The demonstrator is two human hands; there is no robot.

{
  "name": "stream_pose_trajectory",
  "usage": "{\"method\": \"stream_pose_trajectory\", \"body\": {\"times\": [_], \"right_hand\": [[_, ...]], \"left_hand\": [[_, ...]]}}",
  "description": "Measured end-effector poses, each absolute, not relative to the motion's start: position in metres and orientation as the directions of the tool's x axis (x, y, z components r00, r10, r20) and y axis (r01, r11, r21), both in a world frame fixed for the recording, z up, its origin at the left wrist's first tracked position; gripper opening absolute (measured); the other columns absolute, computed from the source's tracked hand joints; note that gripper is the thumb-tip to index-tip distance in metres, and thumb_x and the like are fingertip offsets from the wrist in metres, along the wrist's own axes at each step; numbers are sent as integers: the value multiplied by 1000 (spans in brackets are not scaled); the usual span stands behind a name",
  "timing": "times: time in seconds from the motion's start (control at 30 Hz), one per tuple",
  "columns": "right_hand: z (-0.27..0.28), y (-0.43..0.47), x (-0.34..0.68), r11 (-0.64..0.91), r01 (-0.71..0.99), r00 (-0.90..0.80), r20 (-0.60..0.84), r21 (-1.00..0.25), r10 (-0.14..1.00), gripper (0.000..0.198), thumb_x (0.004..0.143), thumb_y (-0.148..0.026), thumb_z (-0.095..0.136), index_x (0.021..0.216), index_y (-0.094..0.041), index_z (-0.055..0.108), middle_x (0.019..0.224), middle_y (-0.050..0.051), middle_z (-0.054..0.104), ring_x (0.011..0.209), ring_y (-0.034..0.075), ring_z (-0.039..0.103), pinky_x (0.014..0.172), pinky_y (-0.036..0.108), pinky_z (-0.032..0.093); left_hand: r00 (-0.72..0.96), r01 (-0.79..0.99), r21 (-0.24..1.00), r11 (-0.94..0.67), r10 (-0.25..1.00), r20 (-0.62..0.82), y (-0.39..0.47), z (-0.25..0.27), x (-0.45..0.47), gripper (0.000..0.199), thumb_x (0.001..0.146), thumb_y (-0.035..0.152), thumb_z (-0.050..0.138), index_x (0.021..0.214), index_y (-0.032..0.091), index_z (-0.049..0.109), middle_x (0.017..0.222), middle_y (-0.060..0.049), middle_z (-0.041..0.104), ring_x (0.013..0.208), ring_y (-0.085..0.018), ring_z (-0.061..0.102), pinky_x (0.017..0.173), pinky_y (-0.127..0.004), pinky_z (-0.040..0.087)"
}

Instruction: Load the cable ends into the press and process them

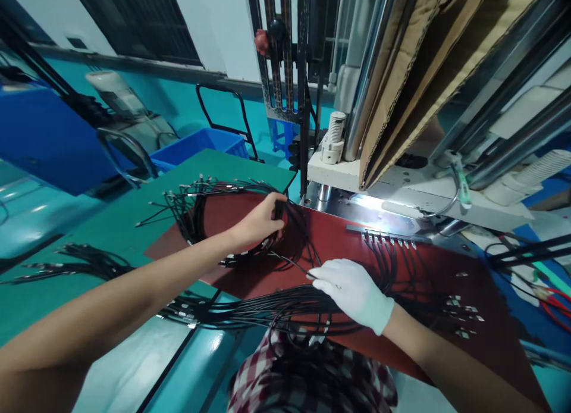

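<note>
My bare left hand (261, 219) reaches forward and grips a looped bundle of black cables (200, 207) lying on the red mat (339, 237). My right hand (352, 291), in a white glove, pinches one thin black cable (289, 263) just above a thick sheaf of black cables (250, 309) that runs across the mat's near edge. A row of cable ends (388, 239) with metal connectors sits in a fixture at the mat's far side, to the right of both hands.
A press machine (379, 187) with steel columns and cardboard sheets (414, 74) rises behind the mat. More black cables (71, 264) lie on the green table at left. A blue crate (196, 145) stands behind the table. Loose connectors (464, 315) lie at right.
</note>
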State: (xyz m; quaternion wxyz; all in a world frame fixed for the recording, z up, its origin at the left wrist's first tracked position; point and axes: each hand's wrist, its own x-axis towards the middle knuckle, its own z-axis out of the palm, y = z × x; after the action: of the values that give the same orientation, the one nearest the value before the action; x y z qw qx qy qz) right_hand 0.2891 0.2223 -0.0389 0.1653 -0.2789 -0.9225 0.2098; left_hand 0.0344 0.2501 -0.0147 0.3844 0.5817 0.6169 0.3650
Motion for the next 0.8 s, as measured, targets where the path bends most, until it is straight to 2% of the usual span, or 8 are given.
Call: {"method": "stream_pose_trajectory", "body": {"times": [0.1, 0.33, 0.4, 0.47, 0.53, 0.57, 0.7, 0.8], "right_hand": [[-35, 217, 302, 868, 288, -853, 303, -405, 425, 30, 99, -33, 43, 106, -19, 68, 95, 4, 71, 86, 16, 62, 81, 31, 43], [-23, 203, 311, 897, 339, -897, 190, -284, 399, 24, 99, -30, 43, 105, -22, 64, 95, 2, 68, 84, 16, 57, 72, 33, 36], [-22, 195, 310, 873, 443, -874, 120, -207, 472, 19, 97, -30, 47, 106, -23, 62, 93, 1, 66, 82, 17, 55, 68, 34, 34], [-22, 186, 310, 806, 577, -803, 91, -128, 589, 18, 95, -30, 51, 108, -23, 60, 88, 1, 63, 77, 19, 52, 64, 35, 31], [-23, 177, 311, 731, 678, -725, 90, -79, 683, 17, 93, -29, 54, 110, -24, 58, 82, 0, 60, 72, 20, 51, 62, 36, 28], [-23, 174, 313, 704, 707, -698, 93, -71, 710, 17, 93, -27, 55, 110, -25, 57, 80, 0, 59, 71, 19, 50, 62, 36, 28], [-20, 166, 325, 672, 734, -656, 152, -96, 739, 18, 98, -25, 45, 110, -26, 57, 80, 0, 60, 73, 18, 50, 64, 36, 29], [-17, 165, 339, 700, 697, -688, 132, -158, 714, 20, 97, -33, 46, 111, -26, 58, 86, -1, 63, 77, 17, 53, 67, 35, 32]], "left_hand": [[-57, 403, 915, 19, 998, 5, 248, 0, 22, 61, 70, 11, 52, 129, 15, 37, 58, 7, 55, 47, -15, 60, 49, -23, 46], [-97, 624, 781, -2, 992, 80, 255, -14, 9, 58, 74, 17, 49, 131, 15, 40, 56, 4, 57, 52, -18, 60, 52, -26, 46], [-41, 777, 629, -27, 995, 93, 253, -20, 14, 47, 78, 24, 49, 125, 17, 47, 64, 1, 58, 58, -19, 60, 56, -28, 46], [28, 930, 363, -66, 993, 110, 244, -21, 25, 40, 85, 37, 46, 119, 18, 54, 76, -5, 61, 67, -24, 61, 59, -32, 46], [89, 989, 99, -108, 979, 182, 228, -18, 42, 44, 90, 47, 39, 116, 18, 59, 88, -13, 61, 79, -32, 62, 60, -38, 47], [163, 983, 53, -178, 963, 216, 218, -16, 51, 44, 92, 48, 36, 113, 18, 61, 92, -15, 61, 84, -33, 62, 62, -40, 48], [605, 717, 272, -642, 766, 215, 183, -13, 90, 33, 94, 43, 43, 116, 27, 61, 107, -9, 65, 95, -24, 64, 80, -32, 52], [743, 565, 324, -759, 639, 199, 177, -17, 109, 29, 97, 33, 39, 104, 26, 66, 96, -6, 69, 83, -20, 66, 72, -29, 53]]}}
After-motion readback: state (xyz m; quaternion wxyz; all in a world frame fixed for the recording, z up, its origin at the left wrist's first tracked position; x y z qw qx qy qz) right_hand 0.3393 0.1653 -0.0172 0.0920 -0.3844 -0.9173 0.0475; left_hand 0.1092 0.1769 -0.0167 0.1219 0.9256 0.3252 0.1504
